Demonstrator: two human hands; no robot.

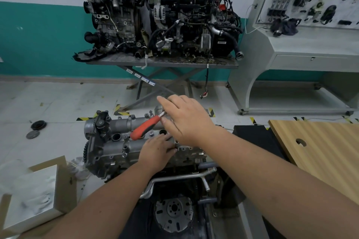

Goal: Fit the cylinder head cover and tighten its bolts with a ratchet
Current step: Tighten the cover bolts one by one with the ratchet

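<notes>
Fingers of right hand point(186, 120) reach over the ratchet point(144, 127), grip hidden, can't tell; left hand point(157, 151) lies flat, probably steadying the head cover point(116, 141), already seated on the engine point(171, 190).

At your 12 o'clock the grey steel table point(165, 63) carries two engines point(161, 13) side by side; on the floor point(58, 103), at 10 o'clock, lie two dark round discs point(37, 129)
</notes>
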